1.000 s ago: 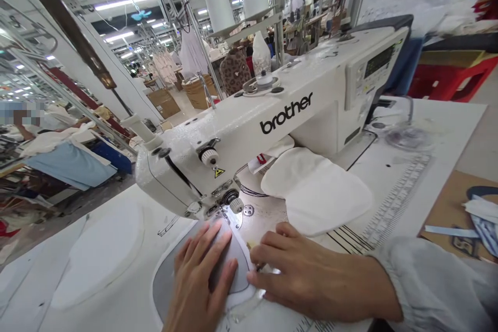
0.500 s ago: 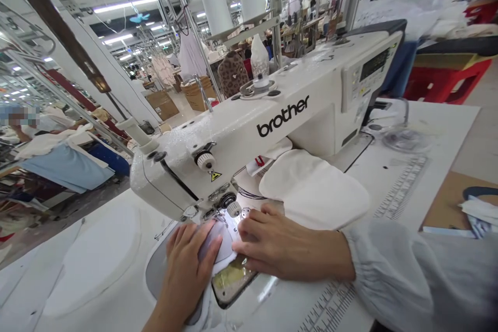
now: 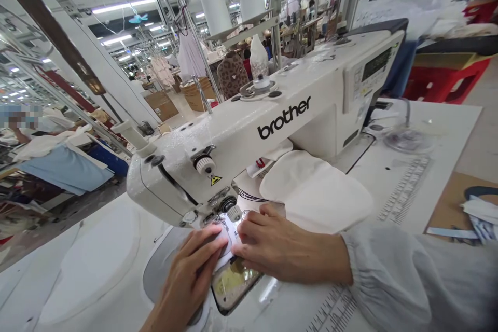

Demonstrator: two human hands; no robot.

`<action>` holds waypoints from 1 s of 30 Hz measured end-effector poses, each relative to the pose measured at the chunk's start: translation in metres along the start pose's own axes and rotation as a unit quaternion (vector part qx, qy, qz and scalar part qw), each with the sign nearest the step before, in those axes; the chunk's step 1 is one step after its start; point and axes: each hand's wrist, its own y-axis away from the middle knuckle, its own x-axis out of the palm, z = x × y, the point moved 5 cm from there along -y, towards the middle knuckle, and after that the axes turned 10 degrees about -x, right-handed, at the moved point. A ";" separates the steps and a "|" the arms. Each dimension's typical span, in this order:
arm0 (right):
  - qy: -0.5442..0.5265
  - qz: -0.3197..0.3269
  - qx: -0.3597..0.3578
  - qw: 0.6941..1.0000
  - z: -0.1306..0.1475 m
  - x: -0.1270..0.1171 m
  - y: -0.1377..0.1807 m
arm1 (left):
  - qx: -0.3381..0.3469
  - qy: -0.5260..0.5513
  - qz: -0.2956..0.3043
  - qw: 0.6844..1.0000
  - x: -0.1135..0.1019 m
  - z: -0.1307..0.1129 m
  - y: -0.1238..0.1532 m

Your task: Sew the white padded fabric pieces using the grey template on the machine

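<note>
The white sewing machine stands across the table. Its lit presser foot area lies just above my fingertips. My left hand rests on a white and pale grey fabric piece, fingers stretched out and pressed lightly down beside the foot. On the fabric's right edge, my right hand is closed with bent fingers, thumb low and fingertips by the needle plate. How much fabric sits between those fingers is partly hidden. A rounded white padded piece lies behind my right hand, under the machine arm.
A ruler scale is printed on the tabletop at right. A clear round dish stands near the machine's base. Two thread cones rise behind. At right are a red stool and a cardboard piece.
My left hand has slid up and right toward the presser foot, its fingers closer together. Less of the grey fabric shows beside it. My right hand has stayed almost in place.
</note>
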 end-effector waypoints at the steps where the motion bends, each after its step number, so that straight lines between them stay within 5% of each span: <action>1: -0.002 0.005 0.007 1.000 -0.001 0.000 0.000 | -0.002 -0.005 -0.007 1.000 0.000 -0.001 0.000; 10: -0.023 0.013 0.057 0.998 -0.007 0.001 -0.001 | -0.048 -0.057 -0.087 0.993 0.000 -0.004 -0.003; 18: -0.020 -0.004 0.044 0.999 -0.005 0.004 0.000 | -0.040 -0.079 0.058 0.994 -0.004 0.009 -0.001; 30: -0.022 0.006 0.049 0.999 -0.004 0.000 0.000 | -0.167 -0.094 -0.052 0.980 0.014 -0.006 0.011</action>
